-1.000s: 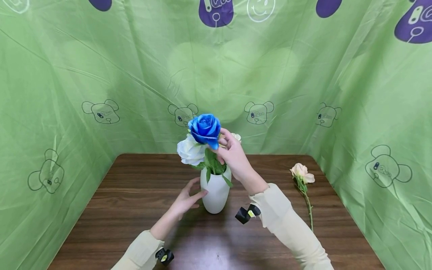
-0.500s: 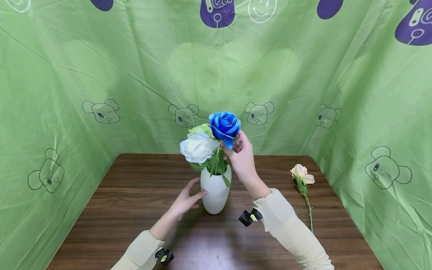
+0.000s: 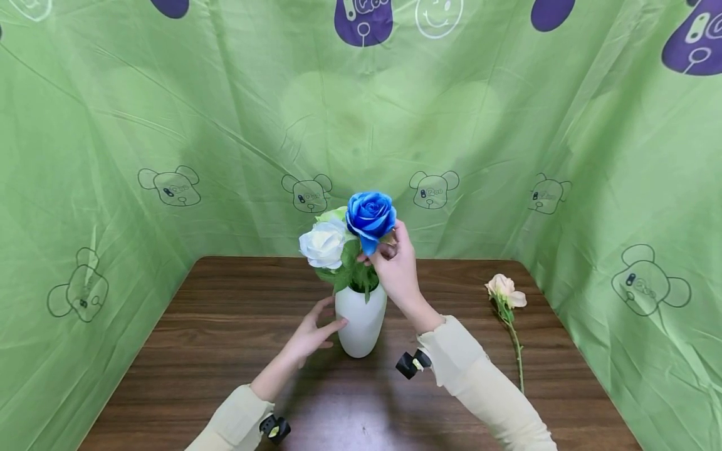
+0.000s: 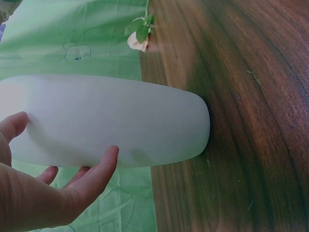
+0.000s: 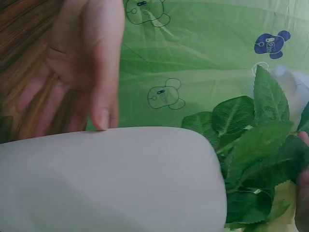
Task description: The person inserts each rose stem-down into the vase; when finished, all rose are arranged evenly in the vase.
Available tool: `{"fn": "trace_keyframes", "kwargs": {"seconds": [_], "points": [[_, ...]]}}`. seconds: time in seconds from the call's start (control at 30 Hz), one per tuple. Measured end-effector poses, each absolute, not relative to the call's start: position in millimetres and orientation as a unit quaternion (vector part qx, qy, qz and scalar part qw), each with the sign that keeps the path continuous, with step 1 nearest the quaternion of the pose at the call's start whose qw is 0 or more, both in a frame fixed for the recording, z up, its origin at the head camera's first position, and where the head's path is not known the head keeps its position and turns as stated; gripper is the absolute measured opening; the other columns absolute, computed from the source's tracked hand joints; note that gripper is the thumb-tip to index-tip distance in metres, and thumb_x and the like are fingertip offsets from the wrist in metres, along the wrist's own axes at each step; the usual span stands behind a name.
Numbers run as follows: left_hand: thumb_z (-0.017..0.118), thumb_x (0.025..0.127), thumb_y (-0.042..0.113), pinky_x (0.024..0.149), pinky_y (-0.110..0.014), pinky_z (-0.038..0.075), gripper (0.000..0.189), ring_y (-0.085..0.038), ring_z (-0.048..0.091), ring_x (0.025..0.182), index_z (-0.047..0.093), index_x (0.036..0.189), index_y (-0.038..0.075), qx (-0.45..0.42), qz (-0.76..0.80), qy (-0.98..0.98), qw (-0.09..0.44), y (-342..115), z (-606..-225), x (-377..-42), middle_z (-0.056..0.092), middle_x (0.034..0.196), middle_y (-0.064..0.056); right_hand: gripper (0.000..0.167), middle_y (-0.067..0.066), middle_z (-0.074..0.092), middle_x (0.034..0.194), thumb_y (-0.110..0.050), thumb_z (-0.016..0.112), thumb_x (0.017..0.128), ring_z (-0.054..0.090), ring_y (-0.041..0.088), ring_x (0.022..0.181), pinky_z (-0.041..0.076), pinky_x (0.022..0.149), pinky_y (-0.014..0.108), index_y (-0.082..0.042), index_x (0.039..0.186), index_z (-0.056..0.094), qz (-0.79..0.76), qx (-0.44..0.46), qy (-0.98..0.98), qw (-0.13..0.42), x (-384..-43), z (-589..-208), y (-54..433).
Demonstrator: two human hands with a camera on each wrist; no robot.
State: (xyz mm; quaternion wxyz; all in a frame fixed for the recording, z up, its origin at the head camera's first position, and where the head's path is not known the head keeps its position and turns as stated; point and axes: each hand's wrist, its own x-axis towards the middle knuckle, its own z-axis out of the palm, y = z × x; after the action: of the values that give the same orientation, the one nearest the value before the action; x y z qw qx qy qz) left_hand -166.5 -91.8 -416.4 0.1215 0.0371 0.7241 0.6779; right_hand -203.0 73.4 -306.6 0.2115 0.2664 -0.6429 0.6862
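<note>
A blue rose [image 3: 371, 216] stands at the top of the bunch above the white vase [image 3: 361, 322]. My right hand [image 3: 397, 266] pinches it just below the bloom; the exact grip on the stem is hidden. Pale blue-white petals of another rose [image 3: 323, 243] and a light green bloom [image 3: 333, 215] show to its left. Leaves [image 5: 251, 150] crowd the vase mouth in the right wrist view. My left hand [image 3: 307, 335] rests its thumb and fingertips against the vase's left side, fingers spread, as the left wrist view also shows.
A peach rose [image 3: 506, 290] lies on the right of the dark wooden table [image 3: 225, 351], its stem pointing toward me. Green printed cloth [image 3: 242, 125] surrounds the table at the back and both sides.
My right hand first carried the blue rose rightward, then brought it slightly down and back left. Leaves at the vase mouth shifted. My left hand stayed at the vase.
</note>
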Motion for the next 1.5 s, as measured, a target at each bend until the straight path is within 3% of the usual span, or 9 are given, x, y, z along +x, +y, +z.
{"fn": "trace_keyframes", "kwargs": {"seconds": [0.27,0.4,0.63,0.83,0.97,1.27,1.5], "points": [[0.059,0.085,0.016,0.073,-0.049,0.045,0.057,-0.039,0.046,0.103,0.030,0.133,0.004,0.036,0.672,0.731,0.114,-91,-417,-166,0.036,0.124,-0.024,0.044,0.016,0.055,0.072,0.022,0.048,0.070,0.046,0.017,0.052,0.040,0.047,0.023,0.007,0.112,0.044,0.587,0.257,-0.722,0.260,-192,-320,70],[0.060,0.085,0.016,0.073,-0.051,0.044,0.057,-0.039,0.046,0.102,0.031,0.133,0.004,0.037,0.671,0.732,0.111,-91,-418,-166,0.036,0.123,-0.024,0.045,0.018,0.059,0.084,0.021,0.051,0.070,0.043,0.017,0.050,0.037,0.045,0.022,0.006,0.112,0.046,0.563,0.252,-0.740,0.268,-189,-333,69],[0.060,0.085,0.016,0.073,-0.050,0.045,0.058,-0.040,0.046,0.102,0.030,0.133,0.004,0.036,0.670,0.732,0.114,-91,-417,-166,0.035,0.125,-0.025,0.044,0.012,0.056,0.076,0.017,0.052,0.071,0.041,0.016,0.050,0.035,0.046,0.023,0.004,0.113,0.047,0.564,0.240,-0.747,0.258,-192,-343,74],[0.060,0.085,0.016,0.072,-0.048,0.046,0.058,-0.040,0.046,0.102,0.030,0.133,0.004,0.035,0.669,0.733,0.115,-91,-416,-165,0.035,0.125,-0.024,0.047,0.015,0.060,0.086,0.020,0.052,0.069,0.044,0.011,0.058,0.035,0.049,0.020,0.006,0.114,0.046,0.589,0.250,-0.738,0.215,-188,-336,88],[0.060,0.085,0.015,0.071,-0.046,0.047,0.058,-0.041,0.045,0.103,0.030,0.134,0.004,0.035,0.668,0.734,0.115,-91,-417,-165,0.034,0.126,-0.024,0.050,0.017,0.058,0.085,0.021,0.053,0.069,0.049,0.014,0.064,0.040,0.051,0.020,0.007,0.117,0.044,0.598,0.249,-0.728,0.224,-189,-337,101],[0.059,0.086,0.015,0.072,-0.048,0.046,0.058,-0.042,0.043,0.106,0.029,0.134,0.004,0.035,0.671,0.732,0.116,-91,-417,-165,0.032,0.129,-0.024,0.039,0.026,0.057,0.096,0.013,0.055,0.078,0.052,0.015,0.061,0.039,0.051,0.018,0.007,0.115,0.047,0.609,0.223,-0.722,0.241,-197,-354,138],[0.059,0.085,0.015,0.071,-0.047,0.047,0.058,-0.041,0.044,0.105,0.029,0.134,0.004,0.036,0.671,0.732,0.115,-91,-417,-165,0.033,0.128,-0.024,0.032,0.021,0.059,0.094,0.012,0.057,0.077,0.055,0.022,0.062,0.042,0.053,0.020,0.006,0.109,0.053,0.591,0.155,-0.758,0.228,-204,-379,169]]}}
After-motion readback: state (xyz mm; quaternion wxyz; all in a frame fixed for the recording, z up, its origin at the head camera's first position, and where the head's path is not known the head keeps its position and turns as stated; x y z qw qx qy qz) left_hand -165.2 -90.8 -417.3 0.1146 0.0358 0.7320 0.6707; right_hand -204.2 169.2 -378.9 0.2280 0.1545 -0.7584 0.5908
